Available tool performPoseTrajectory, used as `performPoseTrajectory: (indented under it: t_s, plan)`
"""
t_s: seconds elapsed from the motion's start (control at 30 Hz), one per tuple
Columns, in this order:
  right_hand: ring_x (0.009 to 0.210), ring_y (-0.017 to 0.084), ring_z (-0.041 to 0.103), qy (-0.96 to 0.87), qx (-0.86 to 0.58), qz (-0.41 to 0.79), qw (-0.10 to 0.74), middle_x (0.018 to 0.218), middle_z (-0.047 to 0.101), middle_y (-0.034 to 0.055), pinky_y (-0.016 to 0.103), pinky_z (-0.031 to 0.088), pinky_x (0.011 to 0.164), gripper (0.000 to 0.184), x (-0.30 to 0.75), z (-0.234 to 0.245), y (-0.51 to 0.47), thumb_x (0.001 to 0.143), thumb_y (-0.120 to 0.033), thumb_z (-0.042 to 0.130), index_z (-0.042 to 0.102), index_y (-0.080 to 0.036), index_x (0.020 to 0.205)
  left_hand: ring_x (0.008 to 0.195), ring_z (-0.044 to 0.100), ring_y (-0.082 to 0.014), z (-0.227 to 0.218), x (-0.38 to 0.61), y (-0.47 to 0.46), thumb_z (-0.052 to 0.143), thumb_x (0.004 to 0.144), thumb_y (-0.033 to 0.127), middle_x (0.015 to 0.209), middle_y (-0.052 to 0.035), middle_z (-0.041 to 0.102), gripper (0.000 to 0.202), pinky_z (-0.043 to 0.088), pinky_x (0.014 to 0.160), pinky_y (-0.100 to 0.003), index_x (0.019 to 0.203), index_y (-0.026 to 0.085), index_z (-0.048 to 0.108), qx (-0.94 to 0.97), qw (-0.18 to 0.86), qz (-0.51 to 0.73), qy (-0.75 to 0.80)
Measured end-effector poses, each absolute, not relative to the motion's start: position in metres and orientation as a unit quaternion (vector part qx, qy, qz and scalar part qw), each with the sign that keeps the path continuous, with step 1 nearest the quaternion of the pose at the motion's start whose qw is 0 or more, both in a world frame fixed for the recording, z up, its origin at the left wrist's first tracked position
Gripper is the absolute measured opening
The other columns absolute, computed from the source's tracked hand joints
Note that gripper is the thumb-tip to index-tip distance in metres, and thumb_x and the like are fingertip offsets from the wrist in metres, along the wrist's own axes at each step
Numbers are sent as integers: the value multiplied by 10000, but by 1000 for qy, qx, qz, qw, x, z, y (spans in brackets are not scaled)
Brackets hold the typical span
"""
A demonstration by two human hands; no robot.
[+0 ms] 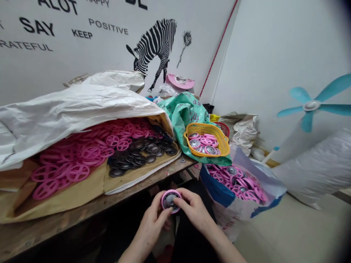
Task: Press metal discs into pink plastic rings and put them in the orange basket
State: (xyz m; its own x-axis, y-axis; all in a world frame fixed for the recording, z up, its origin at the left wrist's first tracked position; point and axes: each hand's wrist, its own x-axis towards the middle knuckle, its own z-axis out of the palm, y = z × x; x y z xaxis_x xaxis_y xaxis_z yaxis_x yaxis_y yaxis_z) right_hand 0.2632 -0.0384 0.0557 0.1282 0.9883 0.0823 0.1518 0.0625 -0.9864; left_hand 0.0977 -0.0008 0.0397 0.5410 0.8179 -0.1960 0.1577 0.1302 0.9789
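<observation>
Above my lap I hold a small toy wheel, a pink ring with a dark grey disc set in its middle. My left hand grips its left side, thumb on the lower face. My right hand is closed on the right side, its thumb pressing on the grey disc. The fingers behind the wheel are mostly hidden. On the bench to the left, pink spoked wheels spill from a large white sack. Beside them lies a pile of dark discs.
A yellow basket of pink-and-grey wheels stands at the bench's right end on a green plastic bag. Below it, an open sack holds more wheels. A blue-bladed fan and a bulging white sack stand at right.
</observation>
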Motion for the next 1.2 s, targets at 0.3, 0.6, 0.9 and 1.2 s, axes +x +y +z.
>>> performPoseTrajectory:
  t_s: [0.3, 0.6, 0.9, 1.2]
  plan:
    - [458, 109, 536, -386, -616, 324, 605, 628, 644, -37, 220, 404, 446, 415, 384, 95, 7, 682, -422, 781, 671, -182, 1002, 704, 618, -180, 28, 95, 10, 506, 852, 488, 907, -29, 547, 520, 535, 634, -308, 1285, 201, 484, 638, 609, 208, 424]
    - [594, 155, 668, -307, -638, 281, 648, 717, 668, 14, 205, 463, 443, 233, 470, 120, 111, 707, -322, 733, 622, -203, 874, 716, 613, -169, -18, 89, 26, 471, 850, 614, 952, -59, 602, 560, 538, 609, -260, 1231, 217, 571, 644, 611, 193, 418]
    - [872, 230, 706, -348, -658, 207, 635, 977, 712, 70, 262, 525, 585, 507, 454, 101, 103, 703, -431, 733, 645, -202, 1147, 807, 668, -181, 29, 78, 42, 454, 917, 504, 1070, -75, 677, 411, 584, 722, -277, 1193, 251, 625, 701, 537, 211, 419]
    - [849, 214, 680, -523, -615, 271, 524, 995, 736, 59, 348, 532, 801, 255, 354, 93, 48, 858, -411, 615, 727, -225, 992, 1017, 636, -237, 94, 60, 125, 443, 955, 288, 1075, -111, 674, 291, 527, 912, -369, 1143, 170, 631, 856, 171, 264, 411]
